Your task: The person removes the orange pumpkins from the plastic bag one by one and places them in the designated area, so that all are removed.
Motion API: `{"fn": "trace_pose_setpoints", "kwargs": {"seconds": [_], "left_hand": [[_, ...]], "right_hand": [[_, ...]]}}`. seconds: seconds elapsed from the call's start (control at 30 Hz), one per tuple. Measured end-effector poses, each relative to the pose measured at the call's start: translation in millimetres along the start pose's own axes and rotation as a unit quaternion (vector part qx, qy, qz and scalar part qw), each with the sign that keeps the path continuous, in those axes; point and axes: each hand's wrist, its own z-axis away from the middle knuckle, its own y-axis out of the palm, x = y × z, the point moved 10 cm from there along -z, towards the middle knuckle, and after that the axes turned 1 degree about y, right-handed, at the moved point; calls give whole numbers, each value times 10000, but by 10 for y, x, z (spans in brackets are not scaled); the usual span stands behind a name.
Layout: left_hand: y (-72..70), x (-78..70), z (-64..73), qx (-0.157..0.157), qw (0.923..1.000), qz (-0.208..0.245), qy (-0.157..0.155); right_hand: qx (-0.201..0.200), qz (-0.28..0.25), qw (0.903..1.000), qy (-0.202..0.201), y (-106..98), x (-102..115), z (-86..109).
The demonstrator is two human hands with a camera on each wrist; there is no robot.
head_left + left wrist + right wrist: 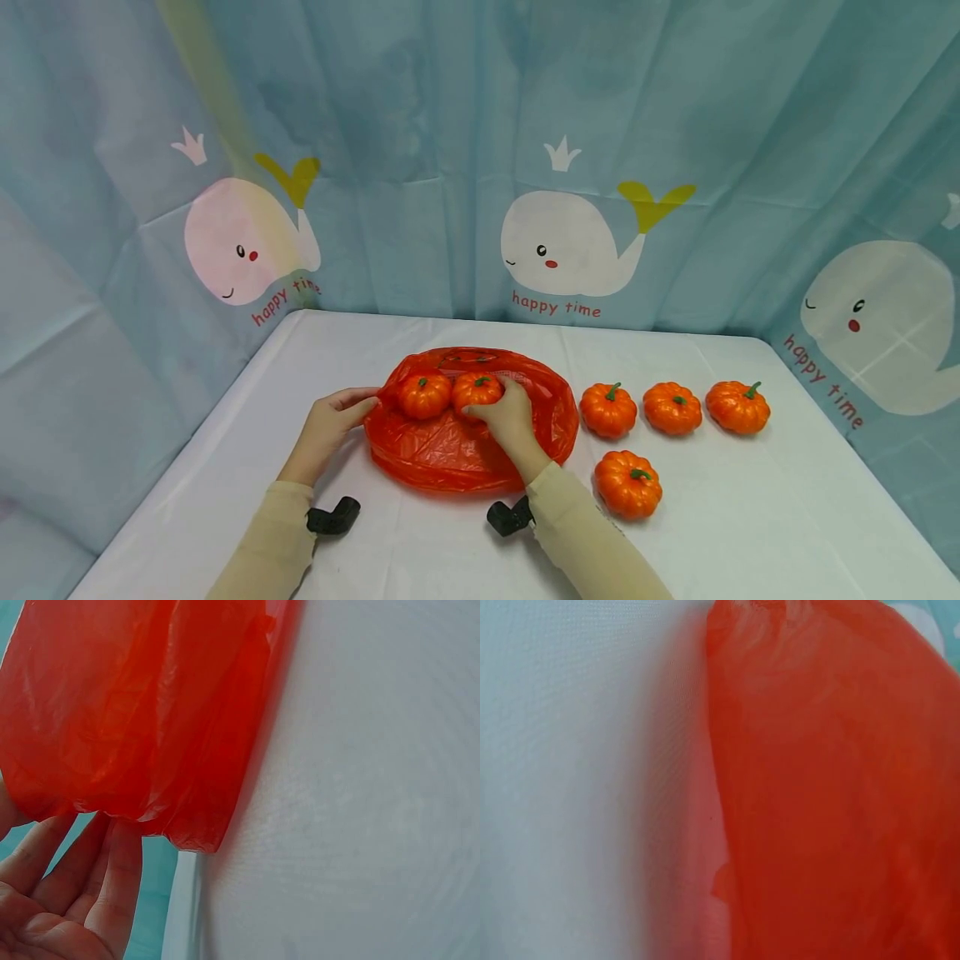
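Note:
A red plastic bag [450, 454] lies with its mouth spread wide in the middle of the table. Inside it sit two small orange pumpkins with green stems, the left one [425, 396] beside the right one [475, 390]. My right hand [514, 418] reaches over the bag and grips the right pumpkin, thumb in front and fingers behind. At the bag's left rim, my left hand [330, 427] pinches the plastic edge. The left wrist view has those fingers [120, 877] under the hanging bag [142, 712]. Only the bag's side [825, 787] fills the right wrist view; the right hand is hidden there.
Three more pumpkins stand in a row right of the bag: a near one [608, 412], a middle one [672, 408] and a far one [738, 407]. Another pumpkin [628, 485] is closer to me. A blue whale-print curtain [420, 242] hangs behind the white table [750, 517].

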Motion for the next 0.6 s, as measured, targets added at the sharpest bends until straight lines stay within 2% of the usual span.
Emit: {"fn": "trace_pose_setpoints", "kwargs": {"seconds": [0.13, 0.27, 0.6], "left_hand": [[6, 2, -3, 14, 10000, 22, -15], [8, -1, -1, 24, 10000, 10, -14], [0, -5, 5, -5, 10000, -18, -27]], "right_hand": [[9, 45, 10000, 53, -27, -25, 13], [147, -136, 9997, 157, -54, -61, 25], [291, -175, 9994, 30, -140, 53, 117]]}}
